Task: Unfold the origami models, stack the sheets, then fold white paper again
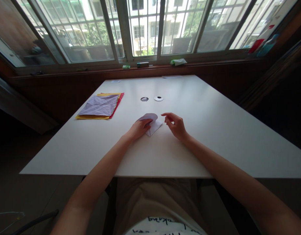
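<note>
A folded sheet of pale paper (155, 126) lies near the middle of the white table, one flap curling up and a corner pointing at me. My left hand (142, 128) is closed on its left side, thumb and fingers at the raised flap, hiding part of the folds. Just right of the paper, apart from it, my right hand (175, 125) hovers with the index finger stretched out and the other fingers loosely bent. Nothing shows in that hand.
On the white table (214, 140), a stack of coloured paper (98, 106) sits at the left, a creased pale sheet on top of yellow and red. Two round cable holes (158, 99) are beyond my hands. Small packets (178, 61) rest on the windowsill behind.
</note>
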`<move>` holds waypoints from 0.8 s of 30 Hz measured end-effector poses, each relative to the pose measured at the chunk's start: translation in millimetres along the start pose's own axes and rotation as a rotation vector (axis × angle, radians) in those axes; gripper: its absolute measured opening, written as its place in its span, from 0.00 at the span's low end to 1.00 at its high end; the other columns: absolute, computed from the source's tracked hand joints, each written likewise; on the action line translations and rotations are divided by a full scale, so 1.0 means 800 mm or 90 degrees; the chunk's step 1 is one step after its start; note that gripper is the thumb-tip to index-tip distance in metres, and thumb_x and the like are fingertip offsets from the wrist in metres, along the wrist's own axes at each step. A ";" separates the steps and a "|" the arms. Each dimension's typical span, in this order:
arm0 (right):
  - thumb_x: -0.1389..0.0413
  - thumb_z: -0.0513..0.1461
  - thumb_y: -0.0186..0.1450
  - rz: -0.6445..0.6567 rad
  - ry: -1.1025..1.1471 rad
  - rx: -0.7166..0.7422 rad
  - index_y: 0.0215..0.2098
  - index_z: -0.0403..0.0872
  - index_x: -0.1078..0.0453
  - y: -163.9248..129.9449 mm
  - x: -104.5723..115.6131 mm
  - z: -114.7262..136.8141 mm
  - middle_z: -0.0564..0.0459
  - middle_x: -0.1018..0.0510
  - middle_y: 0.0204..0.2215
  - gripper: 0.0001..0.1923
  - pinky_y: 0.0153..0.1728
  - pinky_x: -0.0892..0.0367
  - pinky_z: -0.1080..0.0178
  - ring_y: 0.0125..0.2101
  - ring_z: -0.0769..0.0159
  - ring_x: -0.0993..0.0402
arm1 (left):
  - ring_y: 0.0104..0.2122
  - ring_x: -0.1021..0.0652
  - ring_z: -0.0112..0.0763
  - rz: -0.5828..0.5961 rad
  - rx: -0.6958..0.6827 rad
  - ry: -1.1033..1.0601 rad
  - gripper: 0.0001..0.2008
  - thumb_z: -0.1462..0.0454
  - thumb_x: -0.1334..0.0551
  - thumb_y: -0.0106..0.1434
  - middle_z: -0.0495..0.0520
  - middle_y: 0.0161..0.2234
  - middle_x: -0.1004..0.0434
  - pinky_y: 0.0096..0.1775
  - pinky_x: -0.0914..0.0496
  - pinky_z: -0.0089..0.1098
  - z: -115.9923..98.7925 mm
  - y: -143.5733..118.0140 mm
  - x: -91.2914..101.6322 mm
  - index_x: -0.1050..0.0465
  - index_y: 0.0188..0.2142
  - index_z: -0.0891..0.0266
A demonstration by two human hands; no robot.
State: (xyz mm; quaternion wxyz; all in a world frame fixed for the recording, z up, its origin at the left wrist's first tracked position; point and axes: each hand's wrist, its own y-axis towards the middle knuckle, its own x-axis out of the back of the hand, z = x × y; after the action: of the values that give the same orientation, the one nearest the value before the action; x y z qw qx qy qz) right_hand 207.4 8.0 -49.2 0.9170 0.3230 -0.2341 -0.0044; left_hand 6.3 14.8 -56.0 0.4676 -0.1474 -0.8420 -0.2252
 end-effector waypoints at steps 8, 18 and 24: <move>0.51 0.35 0.53 -0.064 0.203 -0.193 0.35 0.45 0.32 0.007 0.003 -0.010 0.59 0.34 0.19 0.12 0.24 0.38 0.66 0.20 0.72 0.37 | 0.45 0.27 0.37 -0.070 0.082 0.125 0.16 0.62 0.49 0.63 0.55 0.46 0.27 0.43 0.33 0.33 -0.023 0.008 0.012 0.36 0.50 0.58; 0.52 0.32 0.52 -0.030 0.128 -0.178 0.28 0.46 0.34 0.022 0.034 -0.039 0.61 0.42 0.14 0.07 0.17 0.48 0.69 0.16 0.75 0.46 | 0.30 0.25 0.31 0.009 -0.068 0.239 0.10 0.65 0.50 0.63 0.52 0.30 0.25 0.28 0.36 0.27 -0.031 0.007 0.052 0.30 0.34 0.61; 0.52 0.30 0.55 0.178 -0.095 0.190 0.30 0.47 0.33 0.016 0.034 -0.025 0.57 0.34 0.19 0.10 0.22 0.42 0.68 0.19 0.73 0.41 | 0.32 0.25 0.29 -0.024 -0.219 0.190 0.10 0.66 0.51 0.64 0.53 0.31 0.25 0.32 0.33 0.27 -0.014 -0.020 0.037 0.31 0.35 0.63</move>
State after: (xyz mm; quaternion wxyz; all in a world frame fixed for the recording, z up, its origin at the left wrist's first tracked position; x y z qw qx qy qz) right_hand 238.8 25.7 -43.6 0.8310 0.4183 -0.3417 0.1336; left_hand -8.2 -3.7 -29.7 0.5508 -0.1742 -0.7153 -0.3933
